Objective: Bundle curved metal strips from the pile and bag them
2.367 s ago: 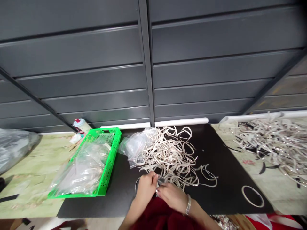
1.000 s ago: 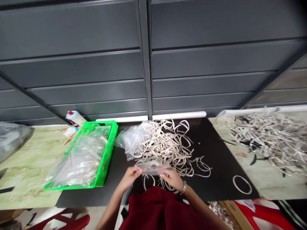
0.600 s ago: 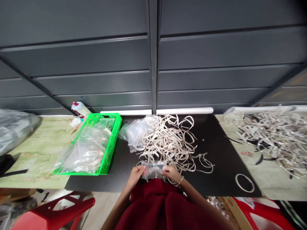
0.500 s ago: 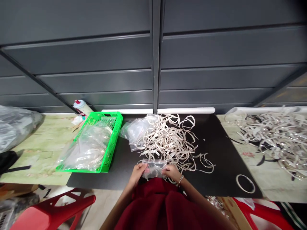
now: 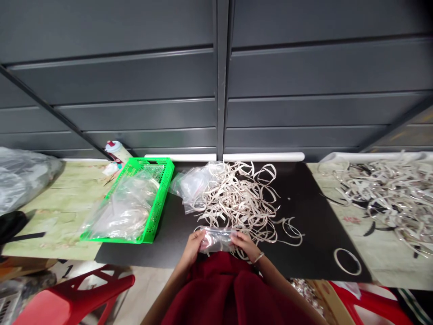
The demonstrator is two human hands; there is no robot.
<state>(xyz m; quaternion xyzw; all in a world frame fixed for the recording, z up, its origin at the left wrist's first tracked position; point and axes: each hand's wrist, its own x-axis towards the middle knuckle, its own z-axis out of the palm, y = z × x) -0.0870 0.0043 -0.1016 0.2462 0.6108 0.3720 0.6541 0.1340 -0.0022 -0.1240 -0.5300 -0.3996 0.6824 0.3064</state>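
Observation:
Near the table's front edge, a small clear plastic bag (image 5: 217,240) is stretched between my two hands. My left hand (image 5: 194,244) grips its left end, and my right hand (image 5: 244,244) pinches its right end. What lies inside the bag is too small to tell. Just beyond the hands spreads a tangled pile of pale cord loops (image 5: 237,198) on a black mat (image 5: 304,203). Several flat clear bags (image 5: 194,185) lie against the pile's left side.
A green basket (image 5: 156,214) with filled plastic bags stands on the left, a bottle (image 5: 117,151) behind it. A single cord ring (image 5: 347,262) lies at the mat's right front. Another cord heap (image 5: 395,198) covers the right side. A red stool (image 5: 50,304) is below left.
The bag between my hands has been turned or folded, so its upper edge looks different and shinier. My hands have barely shifted.

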